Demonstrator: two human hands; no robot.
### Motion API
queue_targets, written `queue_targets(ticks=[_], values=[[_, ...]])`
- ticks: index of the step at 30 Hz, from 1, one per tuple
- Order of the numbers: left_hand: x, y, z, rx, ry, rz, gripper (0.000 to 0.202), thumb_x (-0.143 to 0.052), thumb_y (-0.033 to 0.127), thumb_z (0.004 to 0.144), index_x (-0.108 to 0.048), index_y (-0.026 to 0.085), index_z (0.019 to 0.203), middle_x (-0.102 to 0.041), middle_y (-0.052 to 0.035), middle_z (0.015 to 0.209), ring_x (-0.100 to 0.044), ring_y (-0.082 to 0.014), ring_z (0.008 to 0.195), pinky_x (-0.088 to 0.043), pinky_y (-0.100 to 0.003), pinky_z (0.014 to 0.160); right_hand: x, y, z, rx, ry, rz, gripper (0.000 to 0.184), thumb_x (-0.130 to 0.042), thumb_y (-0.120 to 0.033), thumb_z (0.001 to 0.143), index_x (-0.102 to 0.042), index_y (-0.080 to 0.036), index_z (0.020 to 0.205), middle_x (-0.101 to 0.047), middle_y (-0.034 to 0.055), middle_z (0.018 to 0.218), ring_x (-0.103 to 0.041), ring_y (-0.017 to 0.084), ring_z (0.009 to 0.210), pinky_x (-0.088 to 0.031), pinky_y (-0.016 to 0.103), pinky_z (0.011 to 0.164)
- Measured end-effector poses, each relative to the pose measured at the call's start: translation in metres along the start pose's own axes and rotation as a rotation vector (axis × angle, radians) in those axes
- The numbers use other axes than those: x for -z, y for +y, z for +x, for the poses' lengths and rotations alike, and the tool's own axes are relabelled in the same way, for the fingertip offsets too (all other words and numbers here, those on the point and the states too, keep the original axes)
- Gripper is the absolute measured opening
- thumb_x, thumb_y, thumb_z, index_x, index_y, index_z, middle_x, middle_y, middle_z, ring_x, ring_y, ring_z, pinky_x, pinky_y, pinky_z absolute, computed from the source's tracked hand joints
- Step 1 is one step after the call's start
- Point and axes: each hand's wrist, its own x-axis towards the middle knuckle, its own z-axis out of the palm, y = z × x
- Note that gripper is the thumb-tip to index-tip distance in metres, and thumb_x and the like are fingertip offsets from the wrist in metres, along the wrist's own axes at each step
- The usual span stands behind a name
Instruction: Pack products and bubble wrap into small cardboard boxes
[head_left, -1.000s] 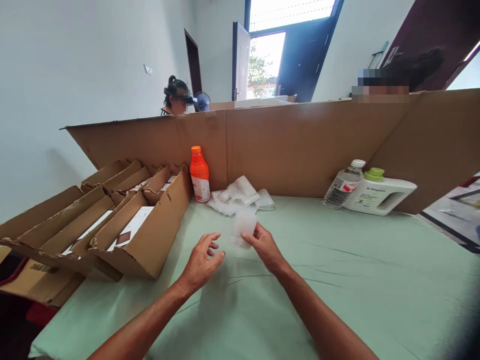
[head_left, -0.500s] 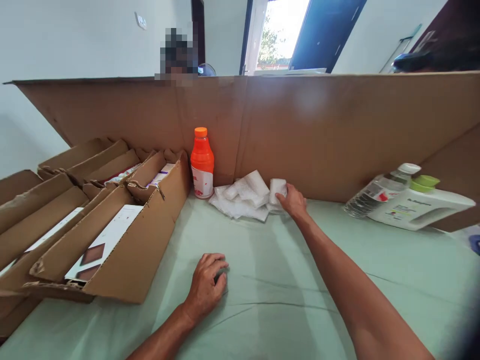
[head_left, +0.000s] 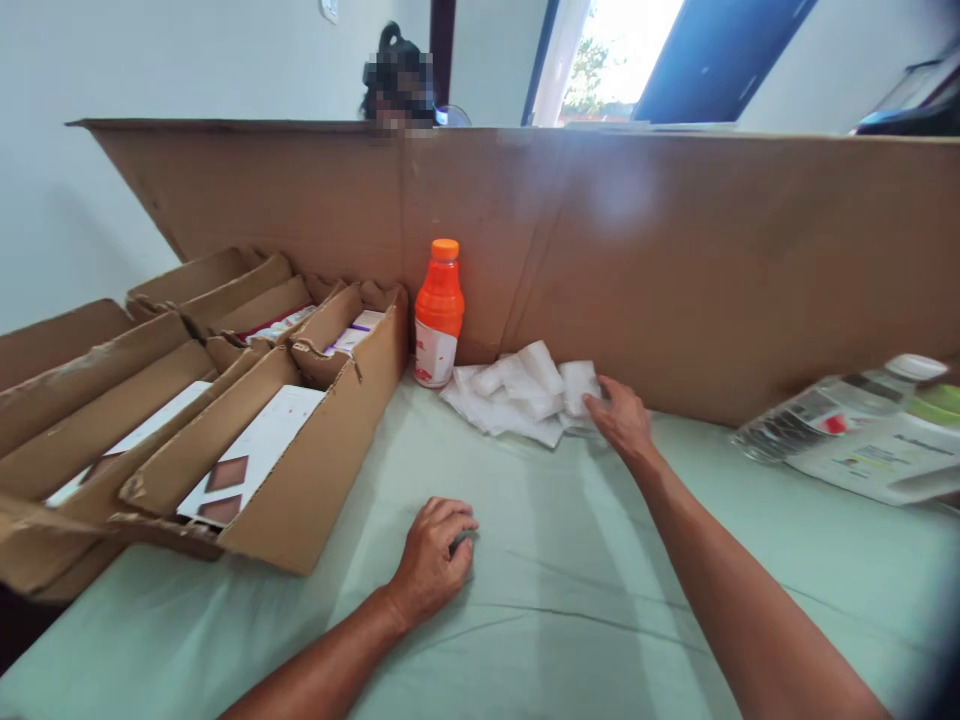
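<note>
My right hand (head_left: 624,415) is at the back of the table, with its thumb over the right edge of a small folded piece of white bubble wrap (head_left: 579,388). Its other fingertips are partly hidden behind that edge. Just left of it lies a loose pile of white bubble wrap sheets (head_left: 517,395). My left hand (head_left: 435,555) rests on the green cloth (head_left: 540,640) nearer to me, fingers loosely curled, thumb apart, holding nothing. An orange bottle (head_left: 439,312) with a white label stands upright left of the pile.
A divided cardboard box (head_left: 330,480) with white packages (head_left: 259,440) stands at left. A cardboard panel (head_left: 675,270) runs along the back. At right, a clear plastic bottle (head_left: 832,410) leans on a white jug (head_left: 892,465). Beyond the panel is a person (head_left: 397,85).
The view has turned a little to the left, so everything sits further right. My right hand has slid slightly rightward against the bubble wrap piece. My left hand stays on the cloth.
</note>
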Motion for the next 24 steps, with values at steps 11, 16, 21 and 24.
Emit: queue_targets(ticks=[11,16,21,24], values=[[0.052,0.052,-0.011,-0.230,0.291,0.306,0.038,-0.056,0.008,0.081,-0.068,0.018,0.117,-0.061,-0.0158,0.136,-0.055,-0.0286,0.128,-0.047,-0.047,0.106,0.000,0.026,-0.178,0.238,0.191,0.221,0.052,-0.049,-0.053,0.087,-0.063,-0.021,0.124,-0.066,0.0147,0.132,-0.061,0.034,0.121,-0.049,0.053,0.099],[0.150,0.089,-0.016,-0.275,0.623,0.724,0.034,-0.055,0.014,0.090,-0.063,0.016,0.123,-0.055,-0.0187,0.143,-0.048,-0.0317,0.137,-0.039,-0.053,0.112,-0.004,0.023,-0.237,0.197,0.144,0.267,0.054,-0.049,-0.054,0.087,-0.061,-0.019,0.127,-0.066,0.0162,0.132,-0.062,0.034,0.120,-0.050,0.053,0.098],[0.206,0.078,-0.017,0.078,0.464,0.979,0.032,-0.048,0.016,0.091,-0.069,0.012,0.116,-0.074,-0.0199,0.110,-0.068,-0.0358,0.102,-0.043,-0.059,0.101,-0.004,0.007,-0.249,0.310,0.203,0.225,0.046,-0.048,-0.046,0.089,-0.063,-0.020,0.124,-0.067,0.0151,0.132,-0.064,0.032,0.119,-0.051,0.049,0.094],[0.206,0.069,-0.021,0.104,0.346,0.948,0.038,-0.042,0.010,0.090,-0.069,0.013,0.117,-0.076,-0.0151,0.089,-0.071,-0.0318,0.086,-0.050,-0.051,0.091,-0.003,0.003,-0.249,0.345,0.243,0.189,0.044,-0.048,-0.042,0.089,-0.063,-0.019,0.124,-0.067,0.0152,0.131,-0.064,0.032,0.117,-0.051,0.048,0.092]])
